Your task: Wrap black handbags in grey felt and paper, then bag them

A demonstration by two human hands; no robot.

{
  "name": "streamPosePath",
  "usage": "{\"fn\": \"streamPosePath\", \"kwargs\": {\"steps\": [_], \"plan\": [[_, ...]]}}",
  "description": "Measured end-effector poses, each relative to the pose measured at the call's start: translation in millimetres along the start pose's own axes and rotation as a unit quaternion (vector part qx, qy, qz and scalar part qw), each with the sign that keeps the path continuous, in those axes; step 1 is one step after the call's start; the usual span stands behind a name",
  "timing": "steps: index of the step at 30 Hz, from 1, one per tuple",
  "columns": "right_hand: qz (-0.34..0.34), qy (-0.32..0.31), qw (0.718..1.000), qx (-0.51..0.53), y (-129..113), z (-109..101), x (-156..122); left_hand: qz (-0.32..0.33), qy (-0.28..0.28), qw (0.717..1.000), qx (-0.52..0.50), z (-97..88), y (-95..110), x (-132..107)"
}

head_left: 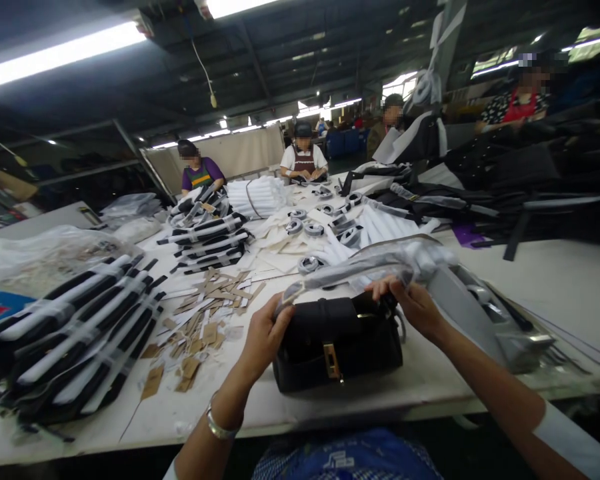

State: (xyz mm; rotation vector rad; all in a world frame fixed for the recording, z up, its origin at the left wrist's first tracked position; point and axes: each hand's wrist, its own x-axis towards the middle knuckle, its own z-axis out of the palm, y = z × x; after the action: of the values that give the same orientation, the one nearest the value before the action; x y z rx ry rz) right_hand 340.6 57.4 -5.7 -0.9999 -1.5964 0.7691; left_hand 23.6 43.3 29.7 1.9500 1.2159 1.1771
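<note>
A black handbag (300,353) with a gold clasp (331,362) stands upright on the table in front of me. My left hand (266,332) is closed at its upper left corner, thumb over the top edge. Gripping the upper right corner is my right hand (411,303), its fingers partly curled behind the bag's edge. A strap in clear and grey wrapping (337,272) arches above the bag from one hand to the other. The far side of the bag is hidden.
Stacks of black bags with white wrapping (80,333) stand left on the white table (535,267). Brown paper tags (200,340) lie beside them. Wrapped strap coils (314,230) and white rolls (257,198) sit farther back. Grey packaged pieces (465,313) lie right. Several people work beyond.
</note>
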Motion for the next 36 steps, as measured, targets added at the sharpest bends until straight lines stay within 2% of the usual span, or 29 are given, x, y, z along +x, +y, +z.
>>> {"fn": "streamPosePath", "kwargs": {"steps": [3,6,8,10,13,15,17,18,20,22,23,25,27,31,33,36], "plan": [[0.047,0.029,0.998,-0.041,-9.3,2.9,13.8,-0.061,0.072,0.989,-0.112,-15.8,4.2,4.4],[0.148,-0.004,0.988,-0.032,-13.2,10.2,37.1,-0.120,0.062,0.979,-0.153,-31.3,2.5,15.1],[0.213,-0.060,0.974,-0.036,-4.0,18.9,51.9,-0.151,0.048,0.980,-0.120,-35.6,-12.7,24.0],[0.247,-0.097,0.962,-0.060,13.3,28.8,60.6,-0.173,0.042,0.981,-0.081,-35.9,-38.1,29.8],[0.253,-0.095,0.957,-0.103,35.6,38.4,57.0,-0.188,0.056,0.980,-0.017,-35.6,-74.0,24.5],[0.218,-0.076,0.962,-0.147,35.9,39.1,44.3,-0.184,0.078,0.980,0.020,-37.4,-81.4,11.0],[0.119,-0.082,0.966,-0.215,22.6,37.6,26.8,-0.147,0.067,0.985,0.067,-39.0,-71.6,-6.8],[0.053,-0.108,0.961,-0.248,12.7,37.2,17.5,-0.109,0.035,0.988,0.101,-38.6,-62.1,-15.7],[-0.067,-0.210,0.933,-0.285,-7.5,38.7,-0.3,-0.014,-0.069,0.984,0.163,-33.8,-40.7,-31.2],[-0.136,-0.313,0.892,-0.295,-20.8,43.5,-15.1,0.080,-0.179,0.955,0.224,-24.2,-25.2,-42.3],[-0.156,-0.344,0.874,-0.307,-23.5,46.6,-20.8,0.112,-0.218,0.935,0.256,-18.5,-21.8,-46.2],[-0.172,-0.356,0.849,-0.349,-21.4,52.9,-29.1,0.140,-0.258,0.900,0.322,-8.0,-23.8,-51.3],[-0.175,-0.341,0.834,-0.398,-12.3,58.1,-34.2,0.141,-0.269,0.878,0.370,-0.3,-34.2,-54.6],[-0.195,-0.324,0.812,-0.444,15.6,66.2,-46.6,0.172,-0.259,0.863,0.399,8.7,-62.7,-65.4],[-0.203,-0.320,0.816,-0.437,31.0,69.5,-56.5,0.188,-0.261,0.858,0.399,12.6,-74.7,-74.6],[-0.182,-0.326,0.839,-0.397,47.6,71.3,-70.3,0.181,-0.279,0.861,0.386,18.2,-81.9,-88.3]]}}
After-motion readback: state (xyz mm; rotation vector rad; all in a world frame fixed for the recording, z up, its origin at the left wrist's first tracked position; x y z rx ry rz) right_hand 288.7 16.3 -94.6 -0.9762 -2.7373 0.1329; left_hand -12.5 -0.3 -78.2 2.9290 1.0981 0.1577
